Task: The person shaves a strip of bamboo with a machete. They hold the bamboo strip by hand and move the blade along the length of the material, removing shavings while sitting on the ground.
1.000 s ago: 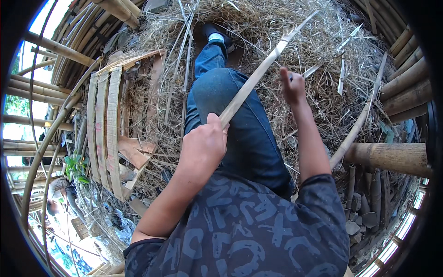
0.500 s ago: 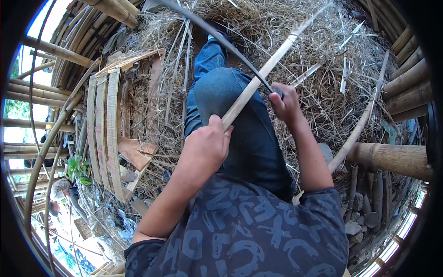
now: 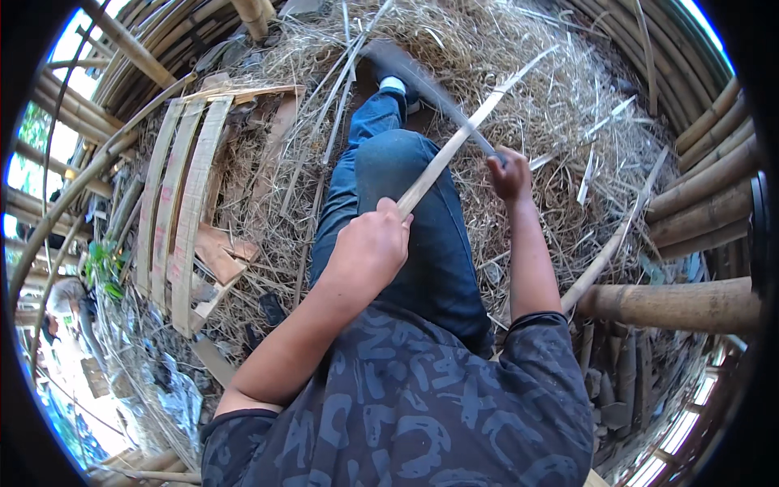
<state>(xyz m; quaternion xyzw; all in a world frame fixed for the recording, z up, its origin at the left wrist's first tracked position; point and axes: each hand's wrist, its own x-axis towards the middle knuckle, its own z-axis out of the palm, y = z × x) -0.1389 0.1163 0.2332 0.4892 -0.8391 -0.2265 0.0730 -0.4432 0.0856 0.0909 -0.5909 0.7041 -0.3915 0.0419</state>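
My left hand (image 3: 369,247) is closed around the near end of a pale bamboo strip (image 3: 436,169), which slants away up to the right over my bent knee. The strip's far end is thin and frayed. In my right hand (image 3: 511,173), fingers wrapped round the handle, is a long machete (image 3: 442,99). Its blade points forward and left, blurred by motion, and crosses the strip about midway. Whether the edge is biting into the wood cannot be made out. The handle is mostly hidden by my fingers.
Straw and shavings (image 3: 519,105) cover the ground around my legs. A slatted wooden pallet piece (image 3: 188,203) lies at left. Thick bamboo poles (image 3: 673,304) jut in from the right, beside a long curved stick (image 3: 604,260). Another person (image 3: 71,304) is at the far left.
The machete has swung, its blade now pointing more steeply forward and blurred across the strip. My right hand has moved slightly. The left hand keeps its grip, and the whole view has shifted a little.
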